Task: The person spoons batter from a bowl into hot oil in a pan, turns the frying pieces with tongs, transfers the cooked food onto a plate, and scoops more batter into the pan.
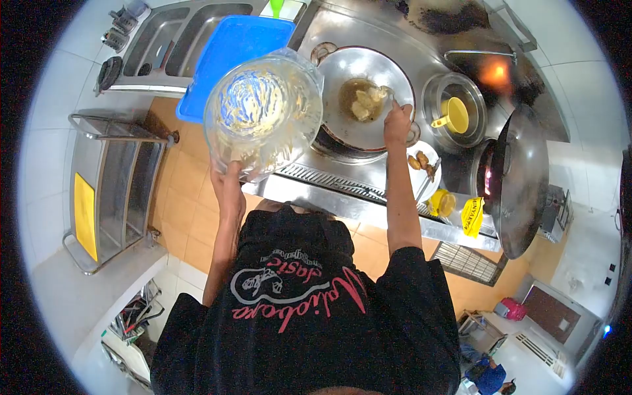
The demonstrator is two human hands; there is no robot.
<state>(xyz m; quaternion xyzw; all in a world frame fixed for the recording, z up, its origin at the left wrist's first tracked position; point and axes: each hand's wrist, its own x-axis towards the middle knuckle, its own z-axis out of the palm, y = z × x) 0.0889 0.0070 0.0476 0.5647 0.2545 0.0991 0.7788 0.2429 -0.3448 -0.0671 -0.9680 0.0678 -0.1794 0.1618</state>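
My left hand grips the lower rim of a large clear bowl, tilted and smeared inside with pale batter. The bowl is beside a metal wok with a shallow pool of oil in it. Pale battered pieces lie in the oil. Over the wok's right side, my right hand is closed on a thin metal utensil; its working end is hard to make out near the pieces. Just right of that forearm, a white plate holds browned fried pieces.
A yellow dipper rests in a metal basin right of the wok. Farther right, a large dark wok leans near a glowing burner. A yellow pouch stands at the counter edge. Left are a blue tray, sinks and a trolley.
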